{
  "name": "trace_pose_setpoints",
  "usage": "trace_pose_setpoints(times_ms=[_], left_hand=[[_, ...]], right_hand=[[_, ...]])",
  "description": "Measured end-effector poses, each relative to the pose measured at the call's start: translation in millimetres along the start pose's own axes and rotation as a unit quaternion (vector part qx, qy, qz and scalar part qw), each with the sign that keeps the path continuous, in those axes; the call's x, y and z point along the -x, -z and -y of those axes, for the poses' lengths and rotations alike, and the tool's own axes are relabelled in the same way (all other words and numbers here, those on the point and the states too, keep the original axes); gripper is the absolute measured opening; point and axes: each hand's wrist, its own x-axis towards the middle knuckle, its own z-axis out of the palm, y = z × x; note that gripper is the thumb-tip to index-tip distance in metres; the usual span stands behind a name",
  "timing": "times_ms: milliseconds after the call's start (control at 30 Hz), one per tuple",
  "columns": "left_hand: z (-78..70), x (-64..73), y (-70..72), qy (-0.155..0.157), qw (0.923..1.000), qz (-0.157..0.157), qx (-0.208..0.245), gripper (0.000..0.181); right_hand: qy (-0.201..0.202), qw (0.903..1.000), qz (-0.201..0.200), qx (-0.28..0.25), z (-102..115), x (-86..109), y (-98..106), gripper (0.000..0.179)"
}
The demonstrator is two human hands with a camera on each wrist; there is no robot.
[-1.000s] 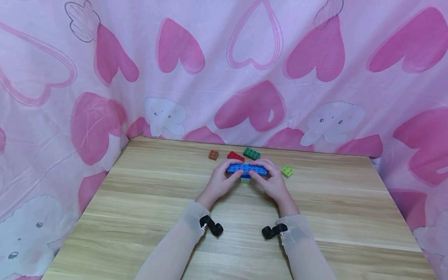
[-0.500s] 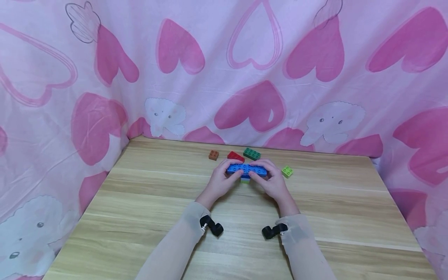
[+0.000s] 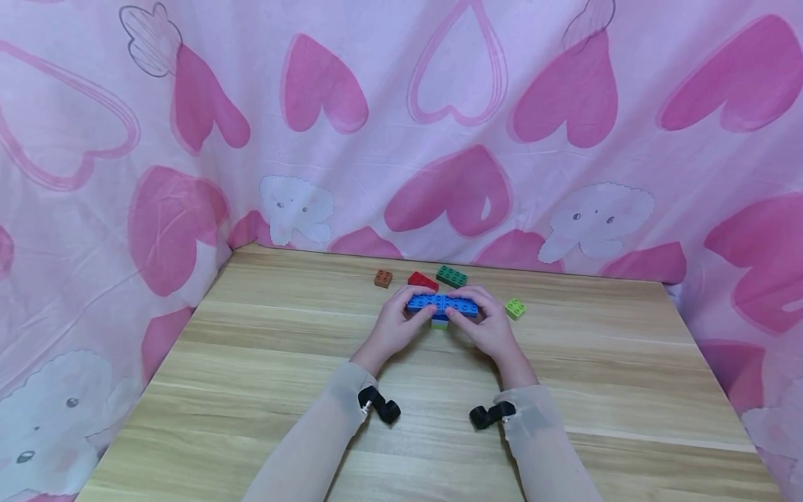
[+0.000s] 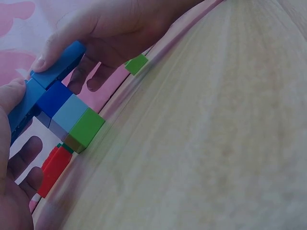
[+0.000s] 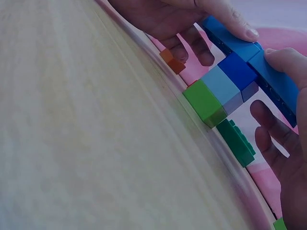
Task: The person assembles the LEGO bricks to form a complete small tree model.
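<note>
A T-shaped stack of toy building bricks stands upright on the table. Its base is a light green brick, with a light blue brick above and a dark blue brick over that. Across the top lie two long blue bricks, end to end. My left hand grips the left blue brick, thumb on the near side. On the other side, my right hand holds the right blue brick the same way. In both wrist views the lower fingers hang below the top bricks, apart from the column.
Behind the stack lie a brown brick, a red brick and a dark green brick. A lime green brick sits right of my right hand. A pink heart-print curtain borders the wooden table.
</note>
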Motion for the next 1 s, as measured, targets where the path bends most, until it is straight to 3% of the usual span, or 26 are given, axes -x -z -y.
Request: trace_pose_setpoints(times_ms=[500, 1000], left_hand=[[0.3, -0.7, -0.4, -0.005, 1.0000, 0.001, 0.005, 0.038], [0.6, -0.2, 0.2, -0.005, 0.9999, 0.001, 0.012, 0.040]], right_hand=[[0.004, 0.9975, 0.019, 0.069, 5.8, -1.9, 3.4, 0.032], [-0.017, 0.9985, 0.023, 0.047, 5.1, -2.1, 1.2, 0.034]])
